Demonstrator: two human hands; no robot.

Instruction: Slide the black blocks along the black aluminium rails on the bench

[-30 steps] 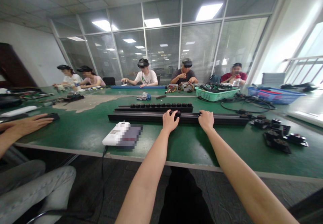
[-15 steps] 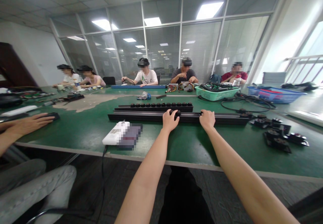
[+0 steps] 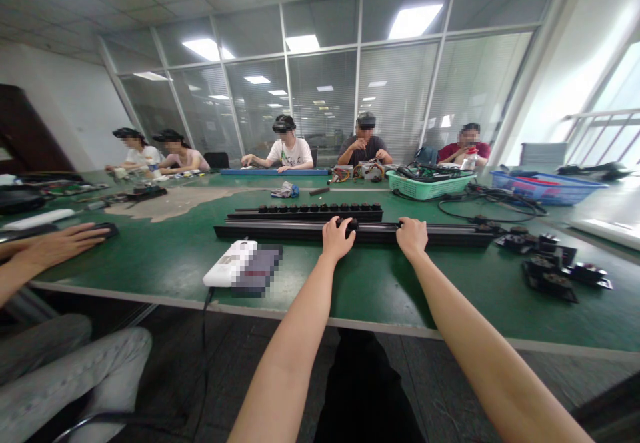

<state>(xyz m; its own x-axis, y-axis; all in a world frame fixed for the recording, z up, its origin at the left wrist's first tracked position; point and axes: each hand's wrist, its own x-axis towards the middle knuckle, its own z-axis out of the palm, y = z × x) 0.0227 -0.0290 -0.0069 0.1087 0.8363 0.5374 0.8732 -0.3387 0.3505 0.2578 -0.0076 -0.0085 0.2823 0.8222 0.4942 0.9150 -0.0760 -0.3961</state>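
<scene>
Two bare hands reach forward onto a long black metal rail (image 3: 280, 233) lying crosswise on a green workbench (image 3: 380, 296), about midway across its width. The left hand (image 3: 337, 238) is curled closed around a small black knob (image 3: 351, 225) on the rail. The right hand (image 3: 413, 238) lies curled over the rail farther along, its fingers hidden behind it, so how firmly it grips cannot be told. The rail looks stiff and fairly heavy for its length, and its long span would probably be steadiest held at two well-spaced points, as the hands are placed now. Just behind it lies a second black rail (image 3: 305, 214) topped with a row of black knobs. Black metal brackets (image 3: 549, 276) are scattered to the right, and a blurred white device (image 3: 235, 264) with a trailing cable sits nearer the front edge. Farther off, a teal plastic basket (image 3: 429, 185) holds tangled dark wires, and a blue plastic basket (image 3: 545, 188) holds something red. At far left, a co-worker's hand (image 3: 57, 244) rests on a small dark object (image 3: 105, 230).
</scene>
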